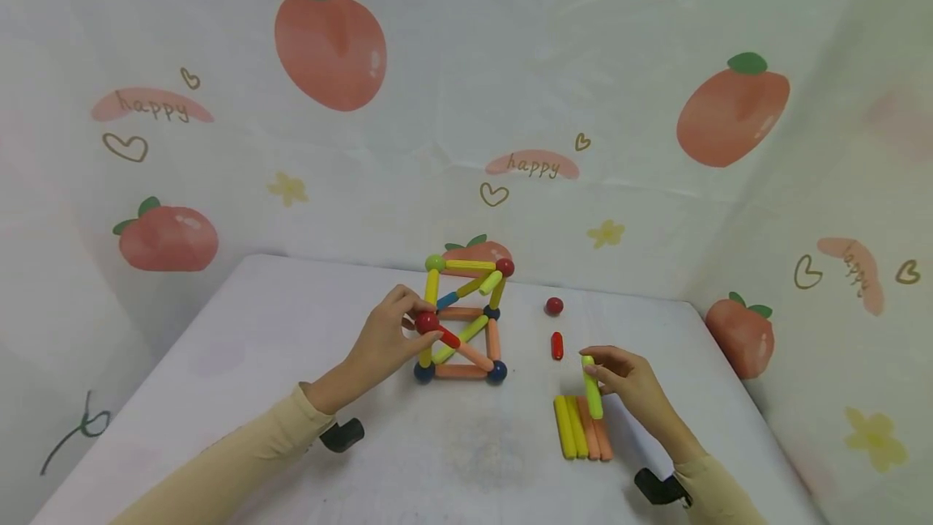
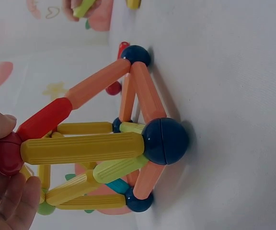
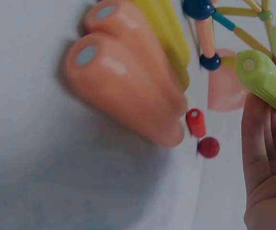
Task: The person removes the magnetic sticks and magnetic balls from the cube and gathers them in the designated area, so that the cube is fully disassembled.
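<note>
My left hand grips a red ball between thumb and fingers, at the near upper left corner of a frame of magnetic rods and balls. From that ball a yellow rod runs down to a dark blue ball. A short red rod joined to a salmon rod slopes down to another blue ball. A light green rod sticks out from the back red ball. My right hand pinches a light green magnetic rod above the table, apart from the frame.
Below the right hand, yellow rods and salmon rods lie side by side on the white table. Farther back are a short red rod and a loose red ball. A printed cloth hangs behind.
</note>
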Tool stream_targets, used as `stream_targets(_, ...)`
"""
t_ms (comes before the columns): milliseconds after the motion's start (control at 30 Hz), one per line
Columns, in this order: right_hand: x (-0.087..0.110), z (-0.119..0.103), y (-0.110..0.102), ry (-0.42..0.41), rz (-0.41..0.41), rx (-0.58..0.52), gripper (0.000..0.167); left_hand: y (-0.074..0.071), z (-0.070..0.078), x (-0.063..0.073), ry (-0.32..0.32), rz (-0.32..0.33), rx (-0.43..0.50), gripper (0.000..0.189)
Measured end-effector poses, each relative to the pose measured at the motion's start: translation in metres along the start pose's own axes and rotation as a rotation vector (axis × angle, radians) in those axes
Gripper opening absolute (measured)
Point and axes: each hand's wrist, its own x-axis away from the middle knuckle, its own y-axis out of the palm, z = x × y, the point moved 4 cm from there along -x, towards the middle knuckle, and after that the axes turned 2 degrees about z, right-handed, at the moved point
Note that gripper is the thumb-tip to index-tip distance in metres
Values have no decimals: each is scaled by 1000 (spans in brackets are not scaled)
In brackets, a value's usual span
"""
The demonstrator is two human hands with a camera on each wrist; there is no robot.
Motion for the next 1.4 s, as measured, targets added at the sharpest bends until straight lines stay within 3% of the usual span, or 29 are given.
stream_targets(267,9,20,-14,123,13,22,42,1,0,-1,-7,0,11,33)
stream_targets(700,18,41,-18,200,11,35,41,0,2,-2,-6,-7,10,33)
stream_targets(1400,21,56,-11,177,-25,35,39,0,1,0,4,4,-4,33)
